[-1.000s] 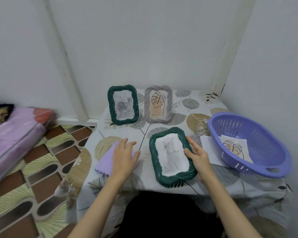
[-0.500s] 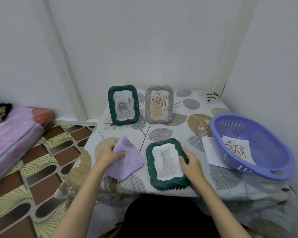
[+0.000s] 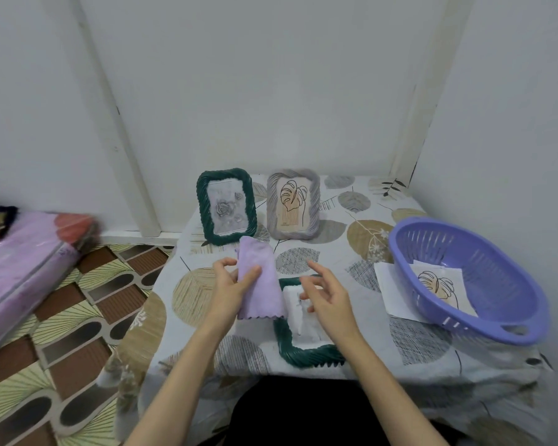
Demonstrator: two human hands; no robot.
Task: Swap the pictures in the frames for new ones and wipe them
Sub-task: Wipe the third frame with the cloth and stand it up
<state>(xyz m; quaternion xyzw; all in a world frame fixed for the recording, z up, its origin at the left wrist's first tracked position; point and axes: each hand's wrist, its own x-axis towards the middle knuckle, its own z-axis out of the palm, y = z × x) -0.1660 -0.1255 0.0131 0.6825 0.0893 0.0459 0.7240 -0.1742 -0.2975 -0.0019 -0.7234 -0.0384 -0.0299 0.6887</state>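
Note:
A dark green frame (image 3: 306, 350) lies flat near the table's front edge, its picture partly hidden by my hands. My left hand (image 3: 231, 286) holds a lilac cloth (image 3: 260, 280) lifted above the frame's left side, thumb pinching it. My right hand (image 3: 324, 296) hovers over the frame with fingers loosely spread, holding nothing. At the back stand a second green frame (image 3: 226, 209) with a rose picture and a grey frame (image 3: 293, 206) with a leaf drawing.
A purple basket (image 3: 464, 278) at the right holds a leaf drawing (image 3: 438, 286); a white sheet (image 3: 390, 284) lies under its edge. The leaf-print tablecloth (image 3: 368, 236) covers the table. A pink bundle (image 3: 23, 265) lies on the patterned floor at the left. Walls close in behind and right.
My left hand has lifted the cloth off the table and brought it over the frame. My right hand has let go of the frame's right edge and risen above it.

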